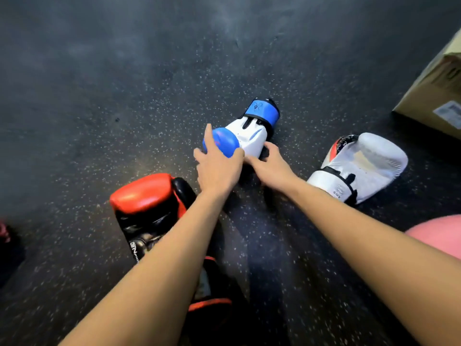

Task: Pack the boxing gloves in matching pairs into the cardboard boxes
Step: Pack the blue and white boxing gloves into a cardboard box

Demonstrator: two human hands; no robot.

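Both hands reach the blue-and-white boxing glove (249, 132) on the speckled floor (124, 96): the left hand (217, 168) lies on its blue end with fingers spread, the right hand (273, 166) grips its white side. Near lie a red-and-black glove (147, 206), a white glove (361, 166) and a cardboard box (434, 91).

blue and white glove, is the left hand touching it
Touching. The head view shows the left hand laid over the blue padded end of the blue and white glove, fingers resting on it with no gap.
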